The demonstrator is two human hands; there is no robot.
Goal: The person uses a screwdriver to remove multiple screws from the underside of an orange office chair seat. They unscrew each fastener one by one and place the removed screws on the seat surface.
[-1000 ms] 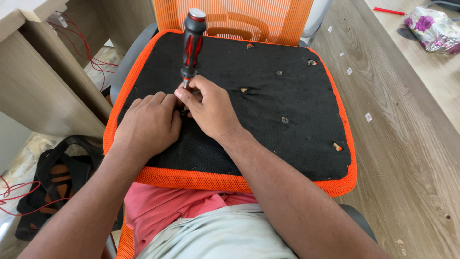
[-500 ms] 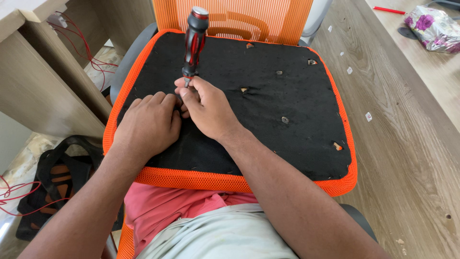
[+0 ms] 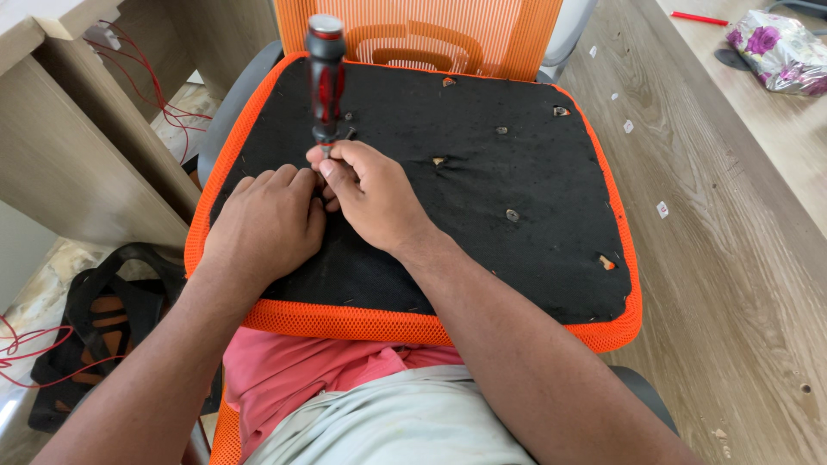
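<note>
An upturned chair seat [image 3: 482,224] with a black fabric underside and an orange mesh rim lies across my lap. A screwdriver [image 3: 326,77] with a red and black handle stands upright on the seat's left part. My right hand [image 3: 370,194] pinches its metal shaft between fingertips just below the handle. My left hand [image 3: 267,220] rests on the black fabric right beside it, fingers curled against the right hand and the shaft's base. The screwdriver tip is hidden by my fingers. Several small screw holes [image 3: 512,214] dot the black underside.
The orange mesh backrest [image 3: 431,34] stands beyond the seat. A wooden floor [image 3: 741,258] runs on the right, with a flowered plastic bag [image 3: 780,47] far right. A wooden desk [image 3: 77,155] and red wires [image 3: 146,77] are at left, a black and orange part [image 3: 95,319] below.
The screwdriver handle has tipped slightly, and my right fingers have shifted on the shaft. Both hands stay in the same spot on the seat.
</note>
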